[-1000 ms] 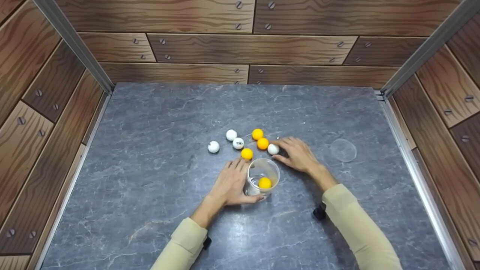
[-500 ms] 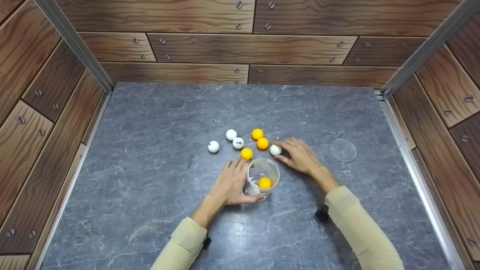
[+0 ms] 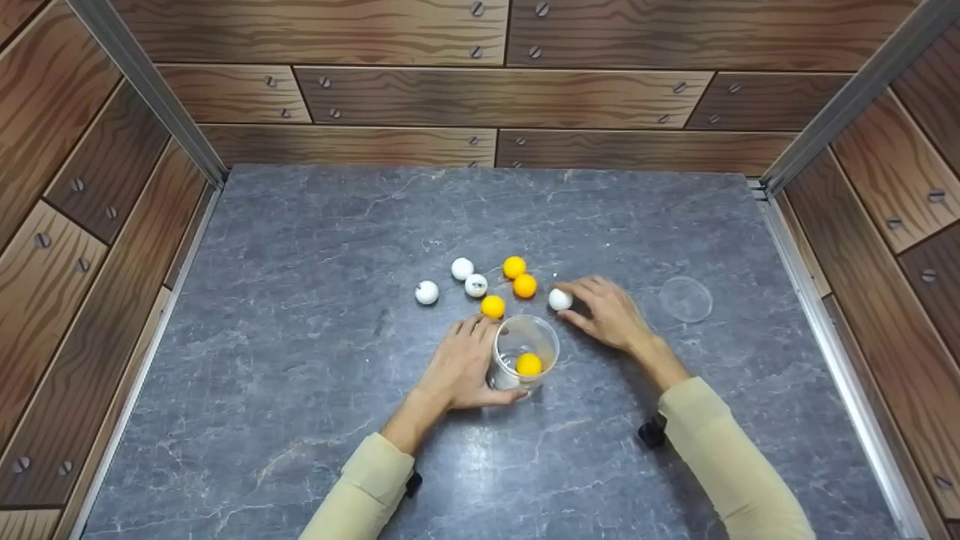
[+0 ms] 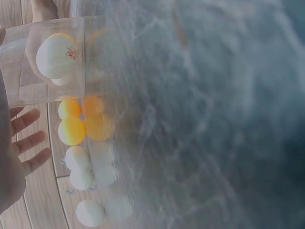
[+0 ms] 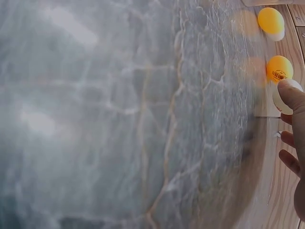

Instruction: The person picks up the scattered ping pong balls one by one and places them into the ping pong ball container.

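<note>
Currently the right grip (image 3: 606, 311) pinches a white ball (image 3: 559, 299) between thumb and fingers, while the left grip (image 3: 465, 367) is wrapped round the side of a clear cup (image 3: 526, 334), which stands upright with an orange ball (image 3: 529, 364) inside; the left wrist view also shows a printed white ball (image 4: 53, 58) through its wall. Just beyond the cup sits a lone orange ball (image 3: 493, 307), then a touching orange pair (image 3: 524, 286). Leftward, two white balls (image 3: 476, 285) touch and another white ball (image 3: 427, 292) lies apart. Well right, a clear disc (image 3: 685, 300) lies flat on the marbled worktop (image 3: 300, 300).
</note>
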A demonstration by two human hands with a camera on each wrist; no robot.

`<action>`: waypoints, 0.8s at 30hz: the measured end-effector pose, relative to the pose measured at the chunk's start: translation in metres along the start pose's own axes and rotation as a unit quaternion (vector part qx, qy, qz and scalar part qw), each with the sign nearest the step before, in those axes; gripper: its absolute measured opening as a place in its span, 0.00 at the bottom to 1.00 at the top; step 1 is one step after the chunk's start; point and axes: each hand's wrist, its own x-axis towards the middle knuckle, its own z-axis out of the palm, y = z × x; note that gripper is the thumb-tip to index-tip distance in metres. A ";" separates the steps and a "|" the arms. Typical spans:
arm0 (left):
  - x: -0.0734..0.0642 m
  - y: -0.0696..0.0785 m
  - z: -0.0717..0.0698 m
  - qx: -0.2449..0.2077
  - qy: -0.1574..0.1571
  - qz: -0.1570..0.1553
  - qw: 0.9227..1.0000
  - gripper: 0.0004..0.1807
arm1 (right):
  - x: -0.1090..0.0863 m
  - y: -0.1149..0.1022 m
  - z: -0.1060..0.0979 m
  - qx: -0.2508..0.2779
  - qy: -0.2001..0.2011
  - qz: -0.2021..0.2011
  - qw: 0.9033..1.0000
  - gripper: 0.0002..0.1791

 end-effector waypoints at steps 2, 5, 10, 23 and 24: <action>0.000 0.000 0.000 0.000 -0.001 0.001 1.000 0.58 | -0.002 0.001 0.000 0.005 0.012 0.000 1.000 0.27; 0.000 -0.001 0.000 0.005 -0.001 0.002 1.000 0.58 | -0.004 0.000 -0.001 0.013 0.029 0.007 0.999 0.27; 0.000 -0.001 0.001 0.009 0.000 0.004 1.000 0.58 | -0.010 -0.002 -0.004 0.028 0.042 0.026 0.998 0.27; -0.001 -0.001 0.001 0.010 0.007 0.005 1.000 0.58 | -0.016 -0.015 -0.020 0.038 0.089 0.016 0.995 0.29; -0.001 -0.001 0.001 0.011 0.009 0.005 1.000 0.58 | -0.016 -0.015 -0.021 0.037 0.094 0.012 0.995 0.29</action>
